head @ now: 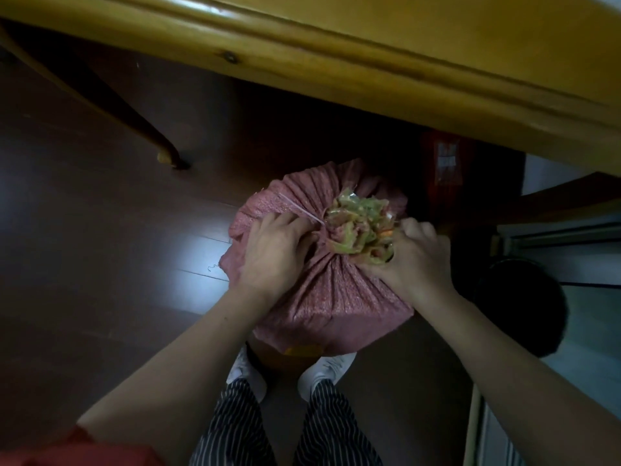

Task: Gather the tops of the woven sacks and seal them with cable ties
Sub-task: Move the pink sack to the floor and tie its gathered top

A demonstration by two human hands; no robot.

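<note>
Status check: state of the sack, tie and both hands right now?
Pink woven sack: on the floor, top gathered into a neck.
Greenish bunched sack mouth: puckered above the neck.
Thin white cable tie: at the neck, tail free; tightness unclear.
Left hand: fingers curled at the neck.
Right hand: grips the bunched mouth.

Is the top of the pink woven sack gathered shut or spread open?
Gathered: the sack pleats into a bunched neck with a cable tie there; left hand and right hand grip it. Tightness: cannot tell.
</note>
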